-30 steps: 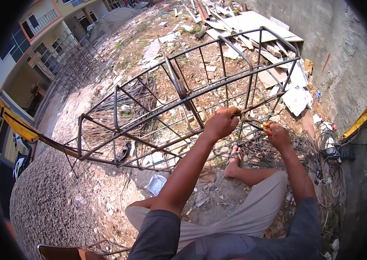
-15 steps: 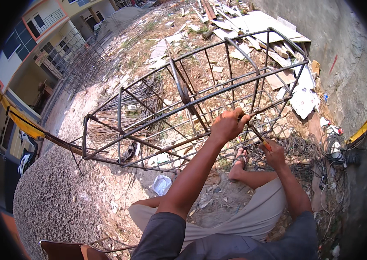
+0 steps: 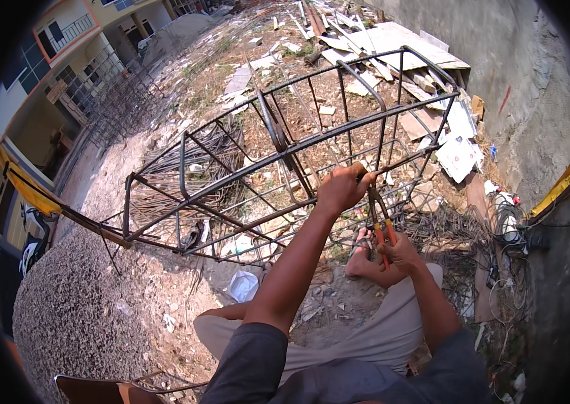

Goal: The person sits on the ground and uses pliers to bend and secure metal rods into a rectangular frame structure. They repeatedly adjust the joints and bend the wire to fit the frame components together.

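In front of me stands a long cage of dark steel rebar (image 3: 231, 180), its bars joined by bent stirrups. My left hand (image 3: 344, 193) is closed around its near lower bar, right of the middle. My right hand (image 3: 401, 253) holds a pair of pincers (image 3: 389, 232) by the orange-red handles, which are spread apart. The pincer jaws point up at the bar, just right of my left fingers. Whether a tie wire sits in the jaws is too small to tell.
A pile of rebar pieces (image 3: 157, 192) lies behind the cage at left. Tangled wire (image 3: 443, 232) covers the ground at right, near a concrete wall (image 3: 531, 87). Broken white boards (image 3: 399, 42) lie at the far right. A gravel heap (image 3: 73, 316) rises at near left.
The pincers have swung more upright and their handles have parted. My right hand has moved slightly left and down. My left hand keeps its grip on the bar as the whole view shifts.
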Motion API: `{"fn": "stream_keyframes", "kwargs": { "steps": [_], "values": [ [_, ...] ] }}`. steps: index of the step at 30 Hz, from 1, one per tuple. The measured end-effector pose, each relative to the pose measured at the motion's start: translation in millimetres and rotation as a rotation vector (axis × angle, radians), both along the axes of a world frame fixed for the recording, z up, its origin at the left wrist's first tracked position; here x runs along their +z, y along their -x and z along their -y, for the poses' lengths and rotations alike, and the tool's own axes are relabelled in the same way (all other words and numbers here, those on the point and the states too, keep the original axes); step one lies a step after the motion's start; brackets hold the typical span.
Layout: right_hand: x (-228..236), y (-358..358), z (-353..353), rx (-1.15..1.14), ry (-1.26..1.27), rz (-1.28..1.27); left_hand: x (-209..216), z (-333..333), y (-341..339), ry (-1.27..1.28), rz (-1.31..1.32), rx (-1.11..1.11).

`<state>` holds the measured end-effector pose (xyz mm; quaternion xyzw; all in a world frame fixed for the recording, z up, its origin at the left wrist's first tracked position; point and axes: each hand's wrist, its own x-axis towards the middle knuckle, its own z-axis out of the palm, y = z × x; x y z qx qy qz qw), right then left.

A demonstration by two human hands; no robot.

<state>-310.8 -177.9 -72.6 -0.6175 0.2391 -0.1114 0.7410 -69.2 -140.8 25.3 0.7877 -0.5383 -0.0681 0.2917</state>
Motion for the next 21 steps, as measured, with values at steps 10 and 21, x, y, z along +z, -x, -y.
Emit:
{"fn": "stream_keyframes", "kwargs": {
  "steps": [10,21],
  "values": [
    [10,-7,-11,-0.656,1.535,-0.353,7,-5,8,-0.029,0.042,-0.007],
    [48,18,119,-0.129,1.573,-0.358,2,2,13,-0.018,0.050,0.018]
  ]
}}
